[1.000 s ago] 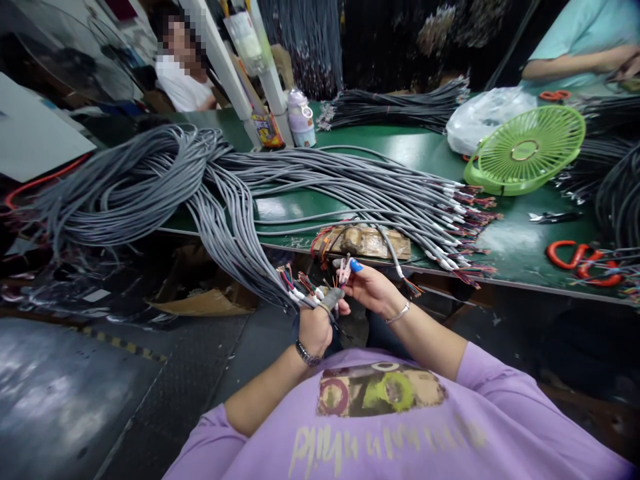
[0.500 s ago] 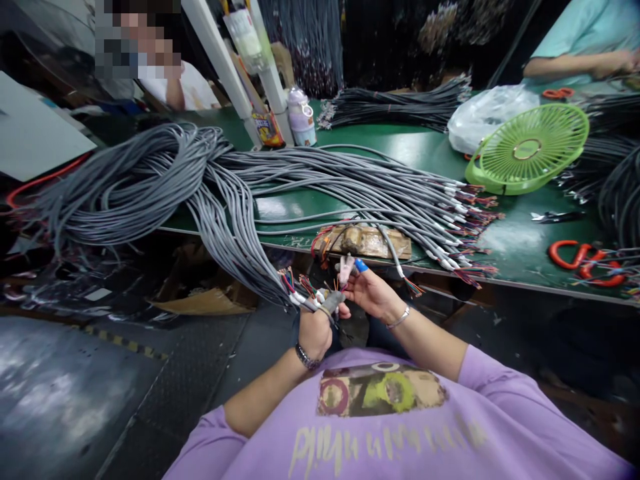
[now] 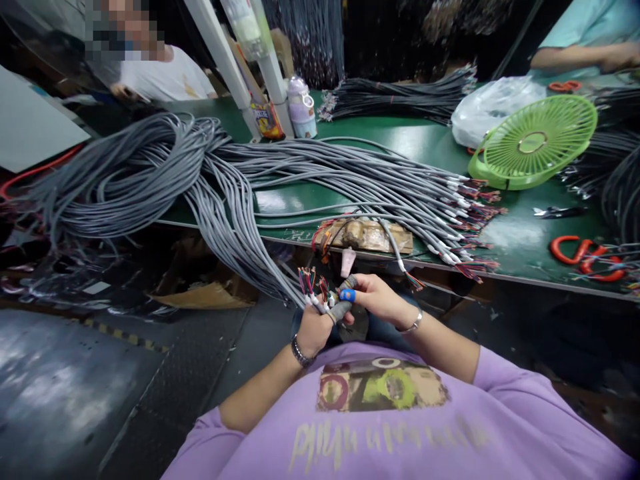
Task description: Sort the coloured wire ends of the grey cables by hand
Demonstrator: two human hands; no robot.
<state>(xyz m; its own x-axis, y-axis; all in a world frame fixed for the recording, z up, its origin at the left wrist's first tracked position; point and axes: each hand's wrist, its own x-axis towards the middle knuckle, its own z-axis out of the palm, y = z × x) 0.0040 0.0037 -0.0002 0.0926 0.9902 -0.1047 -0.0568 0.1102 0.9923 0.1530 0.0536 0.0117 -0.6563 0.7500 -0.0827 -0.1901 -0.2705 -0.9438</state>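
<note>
My left hand [image 3: 313, 329] is closed round the ends of several grey cables [image 3: 250, 250] that hang off the green table's [image 3: 400, 150] front edge, their coloured wire tips [image 3: 311, 281] sticking up above the fist. My right hand [image 3: 377, 298], with a blue cap on one fingertip and grey tape on another, pinches at those tips right beside the left thumb. What it pinches is too small to name. A pink piece [image 3: 347, 261] shows just above the hands. A big bundle of the same grey cables [image 3: 130, 180] lies across the table.
A brown block with wires [image 3: 367, 235] sits at the table edge. A green fan [image 3: 535, 143], red scissors [image 3: 583, 253], a white plastic bag [image 3: 493, 107], black cable bundles [image 3: 400, 100] and a bottle [image 3: 301, 107] are on the table. Other people sit at far left and far right.
My right hand has dropped from an open, raised pose to a pinch at the wire tips by my left hand. The view tilted slightly.
</note>
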